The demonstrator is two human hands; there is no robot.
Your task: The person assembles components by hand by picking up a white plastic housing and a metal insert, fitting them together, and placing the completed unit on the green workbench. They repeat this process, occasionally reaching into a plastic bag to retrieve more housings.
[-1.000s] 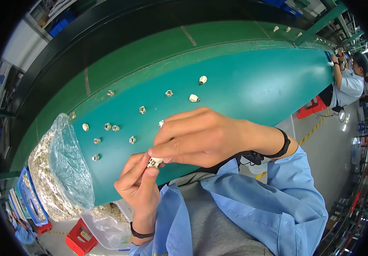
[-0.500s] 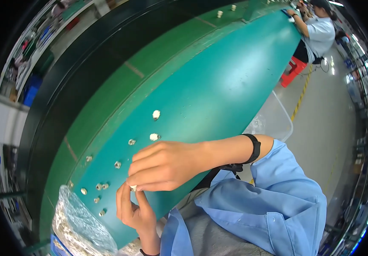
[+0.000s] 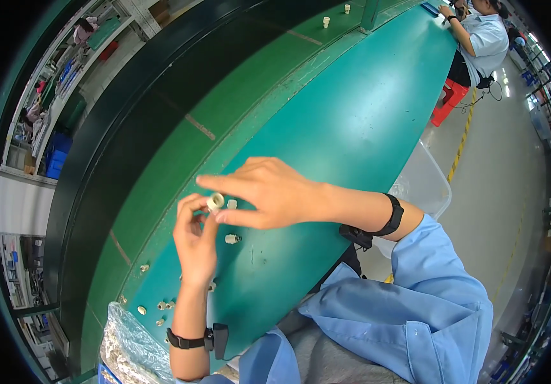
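My left hand (image 3: 195, 243) pinches a small cream-coloured ring-shaped fitting (image 3: 215, 202) upright between thumb and fingers, its round opening showing. Just to its right, my right hand (image 3: 275, 195) is open, index finger stretched out past the fitting and thumb close by its lower side; whether the thumb touches it I cannot tell. Behind the hands, a white fitting (image 3: 232, 204) lies on the teal tabletop (image 3: 346, 121). Another white fitting with a metal end (image 3: 232, 239) rests below my right hand. My left forearm partly hides other small fittings.
At the lower left, a clear plastic bag (image 3: 136, 336) full of small parts sits by several loose fittings (image 3: 161, 305). A green strip (image 3: 179, 150) runs along the table's far side. A translucent bin (image 3: 432, 173) stands at the right edge. A co-worker (image 3: 483, 35) sits at the far end.
Both hands have moved up and away from me over the table. My right hand has spread its fingers off the fitting, which now shows in my left hand.
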